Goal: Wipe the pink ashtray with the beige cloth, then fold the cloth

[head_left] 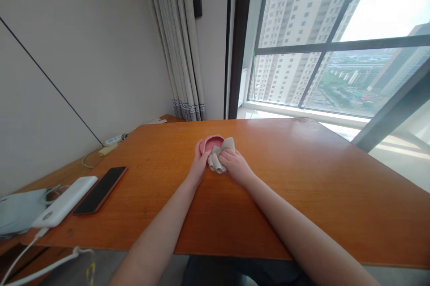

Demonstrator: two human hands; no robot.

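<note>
A small pink bowl [214, 141] is tilted above the middle of the wooden table, its hollow facing me. My left hand [200, 159] grips its left side, thumb at the near rim and fingers around the outside. My right hand [234, 164] is closed on a light grey cloth [217, 161], which is bunched against the bowl's right side and near rim. Part of the cloth sticks up past my right fingers. The bowl's underside and lower right part are hidden by the cloth and my hands.
On the table's left lie a dark-screened phone [101, 190] and a white power bank [65, 201] with a cable plugged in. A power strip [116, 139] sits by the wall. Beyond the wooden table [278, 214] are a grey curtain [179, 40] and large windows.
</note>
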